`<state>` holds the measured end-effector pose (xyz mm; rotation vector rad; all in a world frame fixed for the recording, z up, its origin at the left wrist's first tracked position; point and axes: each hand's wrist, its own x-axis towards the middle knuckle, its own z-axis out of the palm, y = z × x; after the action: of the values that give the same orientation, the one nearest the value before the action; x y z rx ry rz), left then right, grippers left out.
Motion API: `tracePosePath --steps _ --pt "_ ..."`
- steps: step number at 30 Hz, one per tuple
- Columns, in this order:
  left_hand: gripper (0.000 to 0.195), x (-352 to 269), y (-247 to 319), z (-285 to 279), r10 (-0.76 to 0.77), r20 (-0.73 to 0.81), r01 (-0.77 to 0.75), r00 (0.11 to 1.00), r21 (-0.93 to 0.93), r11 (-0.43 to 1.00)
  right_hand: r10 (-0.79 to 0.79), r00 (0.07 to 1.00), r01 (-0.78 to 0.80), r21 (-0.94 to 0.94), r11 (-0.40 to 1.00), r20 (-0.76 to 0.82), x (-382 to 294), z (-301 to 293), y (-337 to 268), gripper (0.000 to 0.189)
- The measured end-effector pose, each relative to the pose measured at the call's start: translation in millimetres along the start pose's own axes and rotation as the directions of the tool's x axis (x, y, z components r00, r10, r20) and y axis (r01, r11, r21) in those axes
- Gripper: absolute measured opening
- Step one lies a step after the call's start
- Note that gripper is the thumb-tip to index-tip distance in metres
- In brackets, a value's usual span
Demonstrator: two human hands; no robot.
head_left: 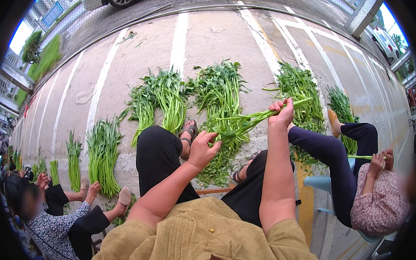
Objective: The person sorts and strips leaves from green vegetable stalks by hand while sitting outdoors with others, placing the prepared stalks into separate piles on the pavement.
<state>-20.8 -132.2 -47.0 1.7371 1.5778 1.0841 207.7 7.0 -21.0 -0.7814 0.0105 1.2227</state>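
Observation:
My right hand [281, 114] is closed around a small bunch of long green leafy-vegetable stems [255, 121], whose leafy ends slant down to the left. Beside those leaves is my left hand [204, 149], thumb and forefinger at the leaf edge; whether it pinches a leaf is unclear. Beneath the held bunch, a large pile of the same greens [221, 92] lies on the concrete, with loose leaves [215, 172] scattered between my sandalled feet. Two more bundles, one with thick pale stems [174, 111] and a smaller one [144, 109], lie just left of the pile.
On the left, a seated person [56, 221] in a patterned top is near stacked stems [103, 163]. At right, another person [379, 203] sits on a blue plastic stool [318, 183], holding a stem, near a leafy pile [300, 95]. A mesh fence rail [213, 6] crosses beyond.

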Motion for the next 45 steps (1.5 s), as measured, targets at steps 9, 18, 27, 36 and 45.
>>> tracePosePath --steps 9,18,27,36,45 --pt "0.011 4 -7 1 -0.035 -0.024 0.034 0.999 -0.045 0.998 0.013 1.0 -0.013 0.018 1.0 0.011 2 -2 -3 0.021" --pt "0.013 -2 -24 -10 -0.183 0.373 0.366 0.91 -0.513 0.777 -0.041 0.999 0.041 -0.001 0.999 -0.022 2 -1 -9 0.021" --pt "0.025 9 -17 -32 -0.292 0.71 0.764 0.641 -0.557 0.325 -0.076 0.996 0.075 -0.032 0.997 -0.043 4 -1 -10 0.019" --pt "0.027 9 -12 -39 -0.397 0.668 0.774 0.63 -0.496 0.393 -0.068 0.997 0.069 0.022 0.997 -0.047 4 -2 -18 0.021" --pt "0.02 5 -33 -46 -0.439 0.607 0.714 0.663 -0.334 0.615 -0.098 0.992 0.103 0.065 0.993 -0.083 9 -8 -30 0.019"
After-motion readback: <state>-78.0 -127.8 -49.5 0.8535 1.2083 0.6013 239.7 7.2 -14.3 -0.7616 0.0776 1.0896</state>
